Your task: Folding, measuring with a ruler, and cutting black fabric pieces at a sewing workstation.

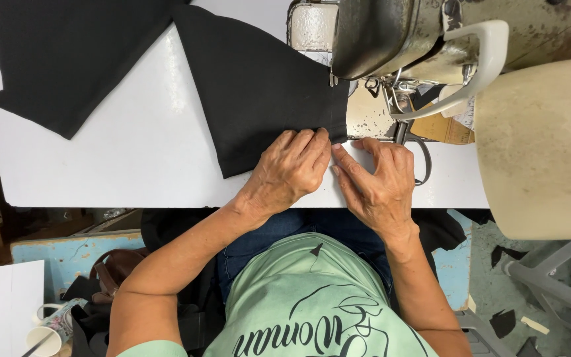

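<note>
Fabric takes up the middle of the white table (133, 152): a black cloth piece (259, 86) runs from the far left down to the hands, its near edge under the fingertips. The left hand (289, 168) lies flat on that edge, fingers together and slightly curled, pressing and not gripping. The right hand (381, 182) sits just beside it, fingers spread and bent, index tip touching the cloth's corner; it holds nothing that I can see.

Just beyond both hands stands the sewing machine (391, 39), its needle area (partly hidden by the head) close to the right fingertips. I judge the risk to be those fingers creeping under the needle, or the edge slipping and the seam running crooked if the pressure eases.

A second black piece (61, 59) lies well to the left. Below the left elbow, a mug (47, 330) seems to hold a stick or brush.
</note>
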